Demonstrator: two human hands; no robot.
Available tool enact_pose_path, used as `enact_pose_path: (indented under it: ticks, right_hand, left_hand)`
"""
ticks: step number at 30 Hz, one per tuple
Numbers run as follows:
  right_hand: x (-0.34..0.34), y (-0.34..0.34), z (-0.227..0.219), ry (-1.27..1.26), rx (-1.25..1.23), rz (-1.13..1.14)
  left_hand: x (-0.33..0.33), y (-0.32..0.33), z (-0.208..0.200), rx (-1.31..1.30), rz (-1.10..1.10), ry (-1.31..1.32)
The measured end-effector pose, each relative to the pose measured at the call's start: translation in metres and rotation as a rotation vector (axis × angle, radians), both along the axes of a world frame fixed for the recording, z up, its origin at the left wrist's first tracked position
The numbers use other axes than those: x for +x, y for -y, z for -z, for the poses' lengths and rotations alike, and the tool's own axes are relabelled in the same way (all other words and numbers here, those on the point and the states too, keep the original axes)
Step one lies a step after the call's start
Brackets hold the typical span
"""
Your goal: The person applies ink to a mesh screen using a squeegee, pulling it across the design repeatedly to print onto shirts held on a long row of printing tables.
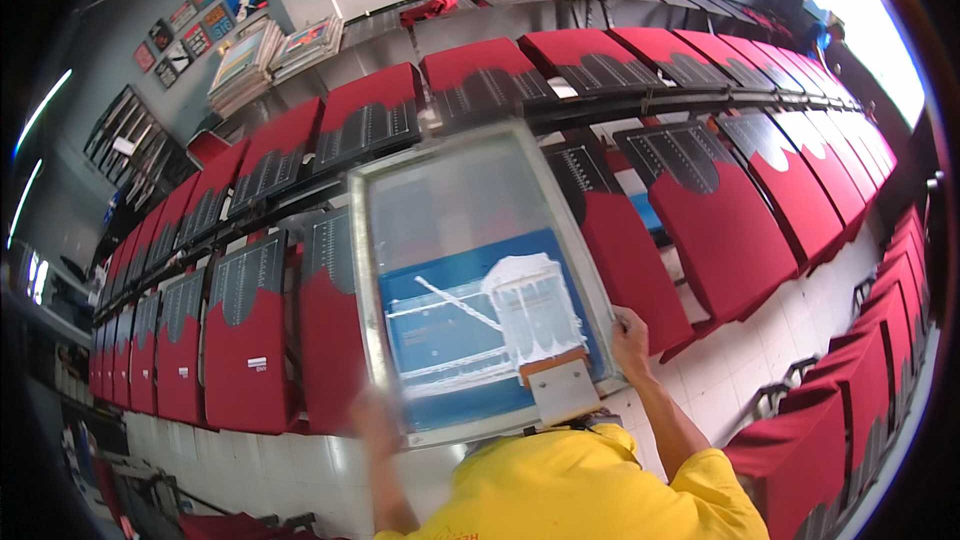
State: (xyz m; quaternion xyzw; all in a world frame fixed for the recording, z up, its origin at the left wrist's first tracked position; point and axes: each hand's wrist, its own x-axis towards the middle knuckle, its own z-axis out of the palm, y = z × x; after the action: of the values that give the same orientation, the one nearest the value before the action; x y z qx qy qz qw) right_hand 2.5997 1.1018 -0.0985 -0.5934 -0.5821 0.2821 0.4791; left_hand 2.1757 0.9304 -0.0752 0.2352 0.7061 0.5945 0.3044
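Note:
A screen printing frame (364,240) with pale metal sides hangs in front of me. Its mesh is clear at the far end and blue over the near part. White ink (535,305) is smeared across the blue area, thickest right of the middle. At the near end, a squeegee (565,392) with a light handle and a brown edge rests on the mesh. My right hand (630,342) grips the frame's right side, fingers closed round the edge. Beside the lower left corner is my left hand (372,422), smeared by motion, so its fingers cannot be made out.
Long rows of boards carrying red shirts (715,215) run left and right beyond the frame. More red shirts (815,440) hang along the right side. Stacked framed screens (245,65) stand at the back left. Pale floor tiles (745,370) show between the rows.

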Motion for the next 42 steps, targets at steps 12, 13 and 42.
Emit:
enact_pose_path:
  ticks: [12, 13, 42]
  right_hand:
    - [-0.006, -0.001, 0.017, -0.043, -0.074, 0.043]
    - [-0.006, -0.002, 0.017, -0.048, -0.076, 0.043]
    - [-0.004, -0.007, 0.019, 0.070, 0.000, 0.045]
  left_hand:
    - [-0.053, -0.023, 0.085, -0.154, 0.014, -0.172]
    - [-0.053, -0.024, 0.086, -0.193, 0.007, -0.168]
    - [-0.046, -0.019, 0.045, -0.273, 0.136, -0.421]
